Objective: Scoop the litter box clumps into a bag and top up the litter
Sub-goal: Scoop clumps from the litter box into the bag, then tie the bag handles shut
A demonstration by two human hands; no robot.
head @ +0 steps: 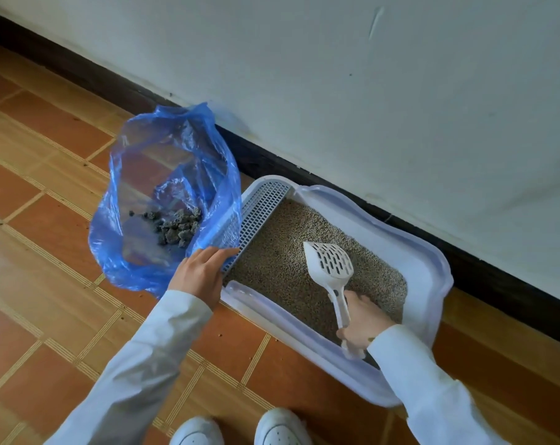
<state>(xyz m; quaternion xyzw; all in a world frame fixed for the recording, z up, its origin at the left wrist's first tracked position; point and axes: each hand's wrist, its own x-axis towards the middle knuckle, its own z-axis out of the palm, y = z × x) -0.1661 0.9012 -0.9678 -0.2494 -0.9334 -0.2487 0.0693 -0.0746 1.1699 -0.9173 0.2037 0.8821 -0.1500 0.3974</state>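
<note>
Right hand [363,321] is wrapped tight round the handle of the white slotted scoop [333,271], grip clamped on it, and the scoop head sits raised just above the litter [288,261], slots showing and, as far as I can tell, nothing in it. Over on the other side the left hand [201,273] has its fingers closed on the near edge of the blue bag [169,175], pinching the plastic right where it meets the grated step [259,216] of the litter box [432,271], keeping the mouth wide open. Down in the bag there's a heap of dark grey clumps [176,224] already. The box sits on the tiled floor [47,220] against the wall [368,75], bag touching its left end. So this looks like the scooping step, well along, with the surface looking fairly even. Next move, I'd say: dip the scoop low, sift for any remaining clumps, then carry it across level to the bag. No fresh litter supply shows for the top-up.
</note>
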